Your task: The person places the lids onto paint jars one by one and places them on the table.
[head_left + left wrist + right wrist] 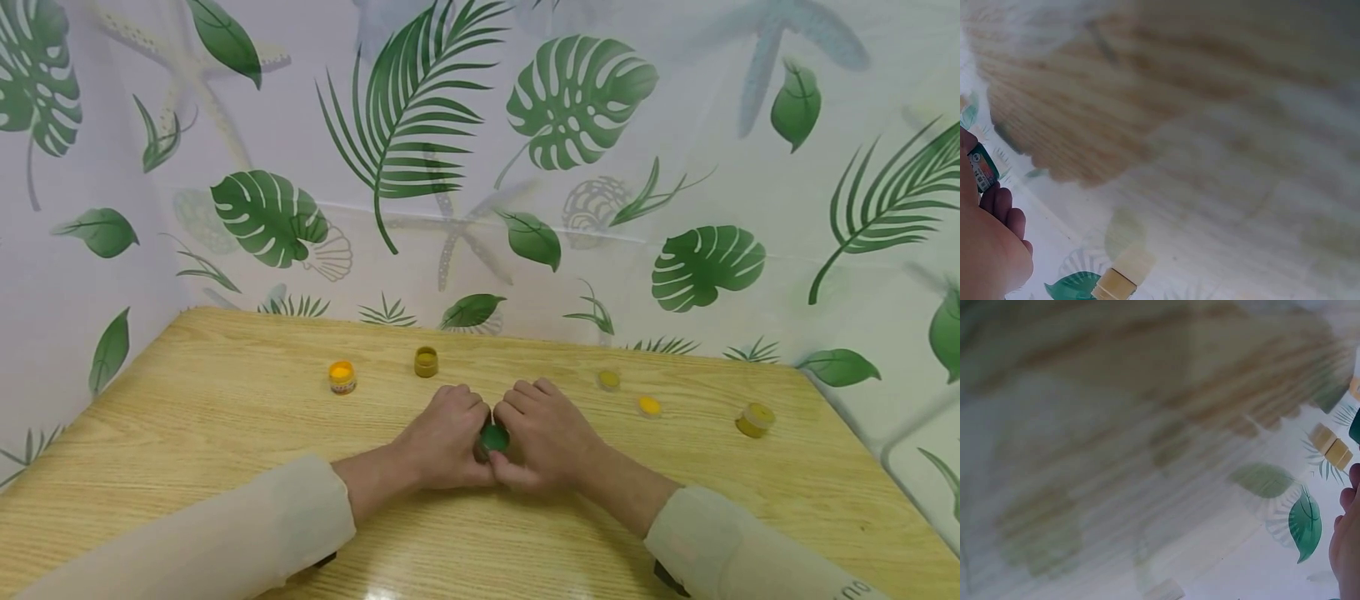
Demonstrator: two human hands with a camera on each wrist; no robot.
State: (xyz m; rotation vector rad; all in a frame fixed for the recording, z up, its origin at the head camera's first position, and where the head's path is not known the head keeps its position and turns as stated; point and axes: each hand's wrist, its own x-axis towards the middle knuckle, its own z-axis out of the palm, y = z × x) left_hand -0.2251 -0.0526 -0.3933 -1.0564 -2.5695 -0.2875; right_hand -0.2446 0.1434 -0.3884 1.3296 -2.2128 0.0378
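Note:
Between my two hands, over the middle of the wooden table, is a small green paint jar [493,438]. My left hand [450,437] grips it from the left with curled fingers. From the other side my right hand [547,437] holds it too, its thumb against the near edge. In the left wrist view the jar's printed label [984,170] shows beside the left fingers [1004,206]. Only a sliver of the green jar [1355,428] appears in the right wrist view, above the right fingertips [1349,497]. Whether its lid sits on the jar, I cannot tell.
An orange-yellow paint jar [342,377] and a mustard one [426,362] stand uncovered at the back left. To the right lie a mustard lid [608,381] and a yellow lid [649,406]. Another mustard jar [755,420] is farther right. A leaf-patterned cloth [480,275] hangs behind the table.

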